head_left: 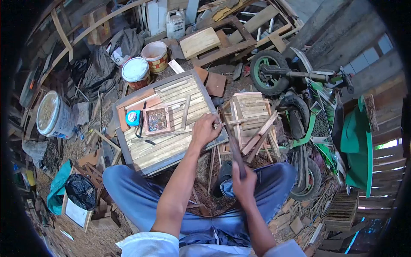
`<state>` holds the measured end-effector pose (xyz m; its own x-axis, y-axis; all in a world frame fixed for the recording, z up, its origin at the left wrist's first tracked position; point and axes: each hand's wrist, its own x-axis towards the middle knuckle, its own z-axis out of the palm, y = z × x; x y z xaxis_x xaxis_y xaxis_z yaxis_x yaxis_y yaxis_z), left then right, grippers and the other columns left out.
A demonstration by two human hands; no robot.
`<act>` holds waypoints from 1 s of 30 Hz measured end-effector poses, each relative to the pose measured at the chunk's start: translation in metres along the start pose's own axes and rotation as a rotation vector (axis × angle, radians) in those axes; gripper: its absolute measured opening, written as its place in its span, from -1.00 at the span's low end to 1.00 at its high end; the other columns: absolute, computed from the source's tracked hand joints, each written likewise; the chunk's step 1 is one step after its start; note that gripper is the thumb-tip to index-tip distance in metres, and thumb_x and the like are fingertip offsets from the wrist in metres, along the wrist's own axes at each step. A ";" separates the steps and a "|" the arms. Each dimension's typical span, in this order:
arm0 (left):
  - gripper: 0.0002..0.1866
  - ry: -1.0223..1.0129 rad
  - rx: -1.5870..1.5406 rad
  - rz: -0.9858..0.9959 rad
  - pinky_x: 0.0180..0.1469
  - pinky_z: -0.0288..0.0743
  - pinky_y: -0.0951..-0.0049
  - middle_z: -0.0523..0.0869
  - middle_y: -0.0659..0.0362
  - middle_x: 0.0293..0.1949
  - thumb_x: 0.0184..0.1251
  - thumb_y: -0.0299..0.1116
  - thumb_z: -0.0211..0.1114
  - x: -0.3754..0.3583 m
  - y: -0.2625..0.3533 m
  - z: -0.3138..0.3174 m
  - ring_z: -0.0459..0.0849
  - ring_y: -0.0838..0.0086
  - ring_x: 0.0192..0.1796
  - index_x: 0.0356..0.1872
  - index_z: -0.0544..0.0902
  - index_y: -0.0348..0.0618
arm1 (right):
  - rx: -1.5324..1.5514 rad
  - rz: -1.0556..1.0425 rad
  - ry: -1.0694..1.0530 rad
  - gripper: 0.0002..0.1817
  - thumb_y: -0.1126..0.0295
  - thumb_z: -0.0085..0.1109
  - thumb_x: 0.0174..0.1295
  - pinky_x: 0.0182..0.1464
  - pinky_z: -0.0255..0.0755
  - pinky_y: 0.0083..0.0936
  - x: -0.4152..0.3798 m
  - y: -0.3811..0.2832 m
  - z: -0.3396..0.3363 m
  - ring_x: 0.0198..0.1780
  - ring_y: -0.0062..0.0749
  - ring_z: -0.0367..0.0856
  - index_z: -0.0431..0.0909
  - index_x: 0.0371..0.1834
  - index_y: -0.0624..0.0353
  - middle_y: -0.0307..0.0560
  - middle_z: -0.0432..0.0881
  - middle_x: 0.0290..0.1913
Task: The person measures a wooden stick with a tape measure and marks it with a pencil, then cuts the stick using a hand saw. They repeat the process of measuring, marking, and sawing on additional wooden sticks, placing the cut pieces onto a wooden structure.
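There we were: our left hand [204, 130] pinched a thin wooden strip [231, 123] at the slatted tabletop's [171, 147] edge, our right hand [245, 185] closed round an apparent handsaw [234, 147]. Clean sawing, we judged, called for steady support and straight, light strokes.

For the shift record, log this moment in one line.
left hand: at table edge, beside thin wood strip | right hand: holding long dark tool | table: blue tape measure, small square box
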<state>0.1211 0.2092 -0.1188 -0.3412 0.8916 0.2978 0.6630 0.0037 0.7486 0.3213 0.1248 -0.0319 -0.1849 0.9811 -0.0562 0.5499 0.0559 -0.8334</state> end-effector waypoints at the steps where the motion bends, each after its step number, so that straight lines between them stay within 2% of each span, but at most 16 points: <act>1: -0.75 0.003 0.001 0.009 -0.14 0.49 0.13 0.63 0.00 -0.38 0.06 -0.23 0.44 0.001 0.000 0.000 0.62 0.06 -0.21 -0.46 0.61 -0.18 | -0.031 -0.034 -0.013 -0.68 0.24 0.20 0.35 -0.49 0.32 -0.41 0.024 0.005 0.013 -0.61 -0.54 0.41 0.62 -0.40 0.32 0.01 0.43 -0.68; 4: -0.74 -0.009 0.014 0.032 -0.14 0.49 0.12 0.64 0.01 -0.37 0.06 -0.22 0.44 0.003 -0.003 -0.003 0.62 0.07 -0.20 -0.46 0.61 -0.19 | -0.051 -0.068 -0.027 -0.64 0.21 0.19 0.37 -0.49 0.30 -0.33 0.041 -0.012 0.018 -0.63 -0.45 0.43 0.59 -0.44 0.31 0.03 0.44 -0.68; 5: -0.74 -0.015 0.008 0.030 -0.13 0.49 0.12 0.64 0.01 -0.37 0.06 -0.22 0.44 0.004 -0.004 -0.002 0.62 0.07 -0.20 -0.46 0.61 -0.19 | -0.049 -0.096 -0.027 -0.66 0.28 0.12 0.41 -0.50 0.23 -0.49 0.025 -0.016 0.010 -0.53 -0.68 0.27 0.54 -0.44 0.35 -0.31 0.35 -0.67; 7: -0.75 -0.004 -0.005 0.036 -0.14 0.49 0.12 0.64 0.02 -0.37 0.06 -0.23 0.44 0.002 -0.003 -0.002 0.61 0.07 -0.20 -0.47 0.61 -0.18 | 0.005 -0.020 -0.050 -0.71 0.30 0.15 0.38 -0.47 0.28 -0.51 -0.021 -0.006 -0.017 -0.51 -0.69 0.31 0.61 -0.36 0.35 -0.32 0.39 -0.64; 8: -0.76 -0.004 0.005 0.039 -0.13 0.50 0.12 0.64 0.03 -0.37 0.06 -0.24 0.43 0.002 -0.005 -0.002 0.61 0.08 -0.19 -0.46 0.60 -0.18 | -0.023 -0.024 -0.021 -0.74 0.30 0.21 0.32 -0.48 0.38 -0.42 -0.046 -0.012 -0.032 -0.61 -0.56 0.50 0.66 -0.29 0.34 -0.04 0.51 -0.67; 9: -0.77 -0.010 0.017 0.041 -0.13 0.51 0.12 0.64 0.05 -0.36 0.07 -0.26 0.41 0.002 -0.005 -0.002 0.62 0.10 -0.19 -0.45 0.60 -0.18 | -0.010 -0.079 0.041 -0.76 0.33 0.20 0.32 -0.48 0.37 -0.45 -0.063 -0.013 -0.038 -0.59 -0.63 0.46 0.66 -0.27 0.34 -0.08 0.52 -0.66; 12: -0.78 -0.020 0.032 0.017 -0.14 0.53 0.11 0.64 0.06 -0.35 0.07 -0.26 0.40 -0.002 -0.002 0.000 0.62 0.11 -0.17 -0.44 0.59 -0.18 | -0.001 0.066 0.013 -0.75 0.33 0.19 0.33 -0.47 0.35 -0.49 -0.056 -0.004 -0.034 -0.56 -0.67 0.43 0.65 -0.28 0.37 -0.13 0.49 -0.67; 13: -0.78 -0.029 0.032 0.003 -0.14 0.53 0.11 0.64 0.06 -0.35 0.07 -0.26 0.40 -0.001 -0.002 -0.001 0.62 0.10 -0.16 -0.44 0.59 -0.18 | 0.092 0.040 0.005 -0.71 0.28 0.20 0.33 -0.46 0.34 -0.51 -0.033 -0.001 -0.020 -0.55 -0.67 0.41 0.64 -0.31 0.36 -0.16 0.44 -0.67; 14: -0.77 -0.039 0.032 -0.010 -0.14 0.53 0.10 0.64 0.06 -0.34 0.07 -0.26 0.40 0.001 0.000 -0.002 0.62 0.10 -0.16 -0.44 0.59 -0.18 | 0.045 -0.015 0.032 -0.65 0.23 0.20 0.35 -0.48 0.31 -0.47 -0.006 -0.004 -0.005 -0.56 -0.65 0.36 0.59 -0.42 0.35 -0.17 0.40 -0.69; 15: -0.75 0.022 0.020 0.018 -0.17 0.48 0.13 0.62 0.03 -0.40 0.07 -0.23 0.42 0.000 -0.003 0.002 0.61 0.08 -0.23 -0.45 0.59 -0.18 | 0.036 0.037 0.019 -0.58 0.18 0.19 0.36 -0.51 0.27 -0.38 0.023 -0.008 0.009 -0.60 -0.58 0.28 0.53 -0.53 0.32 -0.11 0.39 -0.71; 16: -0.75 0.007 0.014 0.000 -0.17 0.48 0.13 0.62 0.03 -0.40 0.07 -0.23 0.42 -0.001 -0.002 0.005 0.61 0.08 -0.22 -0.45 0.59 -0.17 | 0.120 -0.107 0.052 -0.57 0.19 0.17 0.37 -0.53 0.24 -0.33 0.047 0.008 0.029 -0.62 -0.51 0.22 0.49 -0.57 0.31 -0.04 0.37 -0.72; 18: -0.75 -0.022 0.008 -0.034 -0.17 0.48 0.12 0.62 0.03 -0.39 0.08 -0.22 0.42 0.001 -0.005 0.003 0.61 0.08 -0.21 -0.44 0.59 -0.16 | 0.041 -0.107 0.042 -0.58 0.19 0.18 0.37 -0.53 0.24 -0.33 0.044 -0.005 0.027 -0.65 -0.49 0.27 0.52 -0.54 0.32 -0.01 0.34 -0.73; 19: -0.76 -0.002 0.013 0.028 -0.17 0.47 0.13 0.62 0.04 -0.39 0.09 -0.22 0.42 0.001 -0.006 0.004 0.61 0.08 -0.20 -0.44 0.59 -0.15 | 0.001 -0.088 0.008 -0.60 0.20 0.18 0.36 -0.53 0.26 -0.34 0.031 -0.015 0.015 -0.65 -0.51 0.30 0.54 -0.52 0.33 -0.01 0.35 -0.72; 24: -0.77 0.007 0.040 0.019 -0.15 0.53 0.10 0.64 0.05 -0.37 0.09 -0.26 0.42 0.002 -0.006 0.002 0.62 0.08 -0.20 -0.44 0.59 -0.18 | -0.010 0.020 -0.005 -0.71 0.26 0.24 0.31 -0.48 0.37 -0.46 -0.076 -0.007 -0.046 -0.59 -0.64 0.44 0.65 -0.38 0.32 -0.04 0.47 -0.68; 27: -0.78 0.064 0.003 0.015 -0.16 0.48 0.09 0.61 0.01 -0.41 0.08 -0.23 0.41 0.002 -0.001 0.002 0.61 0.07 -0.21 -0.47 0.61 -0.15 | 0.029 0.099 -0.029 -0.70 0.26 0.25 0.31 -0.48 0.38 -0.46 -0.069 -0.015 -0.038 -0.58 -0.66 0.46 0.65 -0.35 0.35 -0.07 0.46 -0.69; 30: -0.76 0.053 0.042 -0.004 -0.16 0.48 0.09 0.61 0.00 -0.41 0.08 -0.22 0.42 0.002 -0.005 0.007 0.62 0.07 -0.21 -0.45 0.61 -0.16 | 0.005 0.061 -0.088 -0.65 0.21 0.22 0.34 -0.48 0.36 -0.46 -0.045 -0.049 -0.030 -0.57 -0.66 0.43 0.65 -0.33 0.36 -0.12 0.43 -0.69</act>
<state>0.1217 0.2140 -0.1257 -0.3778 0.8664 0.3264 0.6885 0.0273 0.7247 0.3273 0.0838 0.0279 -0.2218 0.9627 -0.1548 0.5583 -0.0048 -0.8296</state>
